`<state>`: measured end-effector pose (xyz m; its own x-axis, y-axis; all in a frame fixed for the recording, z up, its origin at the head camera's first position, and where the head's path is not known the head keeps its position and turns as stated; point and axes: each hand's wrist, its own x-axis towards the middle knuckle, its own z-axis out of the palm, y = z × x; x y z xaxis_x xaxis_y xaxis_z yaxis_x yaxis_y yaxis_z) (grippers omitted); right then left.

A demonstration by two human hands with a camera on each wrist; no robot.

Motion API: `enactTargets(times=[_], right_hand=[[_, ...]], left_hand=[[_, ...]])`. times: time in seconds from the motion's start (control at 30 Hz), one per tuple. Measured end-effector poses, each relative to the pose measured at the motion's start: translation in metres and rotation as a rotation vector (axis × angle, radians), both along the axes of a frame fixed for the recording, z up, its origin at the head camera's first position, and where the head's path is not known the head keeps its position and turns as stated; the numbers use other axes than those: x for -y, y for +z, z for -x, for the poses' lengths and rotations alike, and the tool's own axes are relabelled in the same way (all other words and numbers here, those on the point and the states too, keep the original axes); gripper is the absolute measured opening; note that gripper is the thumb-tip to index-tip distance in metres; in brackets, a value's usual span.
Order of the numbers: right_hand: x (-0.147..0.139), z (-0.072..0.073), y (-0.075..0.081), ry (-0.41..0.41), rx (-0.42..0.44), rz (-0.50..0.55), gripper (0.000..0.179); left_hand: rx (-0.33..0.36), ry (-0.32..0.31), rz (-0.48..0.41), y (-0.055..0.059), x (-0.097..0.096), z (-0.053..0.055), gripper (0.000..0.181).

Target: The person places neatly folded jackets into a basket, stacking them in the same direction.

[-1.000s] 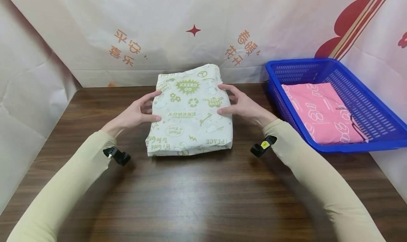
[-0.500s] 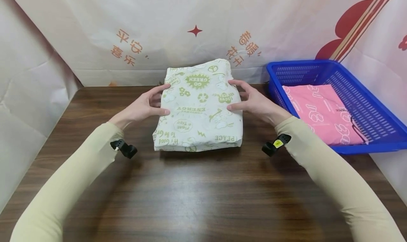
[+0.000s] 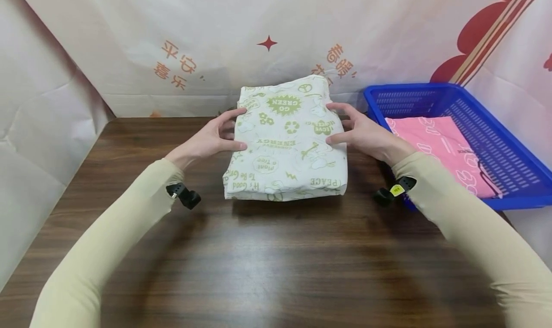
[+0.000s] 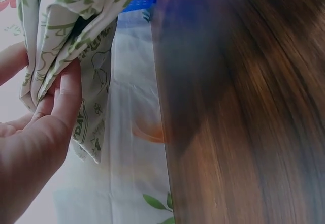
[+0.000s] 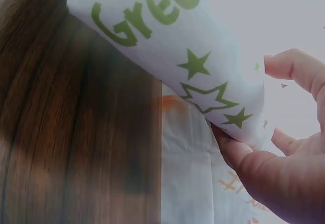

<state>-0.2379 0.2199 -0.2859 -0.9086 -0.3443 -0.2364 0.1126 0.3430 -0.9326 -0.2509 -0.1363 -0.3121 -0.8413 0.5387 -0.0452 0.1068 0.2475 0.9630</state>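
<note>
A folded white cloth (image 3: 286,141) with green print, among it the words GO GREEN and PEACE, is held up off the table between both hands. My left hand (image 3: 211,139) grips its left edge, thumb on the top face. The left wrist view shows loose layers of the cloth (image 4: 61,41) between those fingers, and a flap hanging lower. On the opposite edge my right hand (image 3: 366,131) pinches it, thumb and index finger over the top. In the right wrist view a printed side of the cloth (image 5: 203,82) hides part of that grip.
To the right stands a blue plastic basket (image 3: 513,141) with slotted walls, holding a folded pink cloth (image 3: 444,146) with white print. A dark wooden table (image 3: 267,261) lies beneath, and a white printed backdrop (image 3: 224,40) rises behind and at the sides.
Both hands have carried the white cloth to the right and slightly farther away, bringing it closer to the basket. My right forearm now covers part of the basket's near left corner.
</note>
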Motion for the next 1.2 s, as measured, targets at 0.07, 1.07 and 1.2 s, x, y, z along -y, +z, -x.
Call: enactTargets(times=[0.07,1.07,1.2], right_hand=[[-0.005,0.0,0.002,-0.005,0.001,-0.007,0.086],[-0.063,-0.016,0.014,-0.048,-0.051,-0.055,0.07],[-0.074,-0.017,0.023,-0.04,-0.078,-0.063,0.07]], left_hand=[[-0.011,-0.005,-0.005,0.0,-0.006,0.002,0.084],[0.048,-0.096,-0.197,0.005,-0.062,0.012,0.08],[0.031,-0.101,-0.191,0.006,-0.071,0.016,0.08]])
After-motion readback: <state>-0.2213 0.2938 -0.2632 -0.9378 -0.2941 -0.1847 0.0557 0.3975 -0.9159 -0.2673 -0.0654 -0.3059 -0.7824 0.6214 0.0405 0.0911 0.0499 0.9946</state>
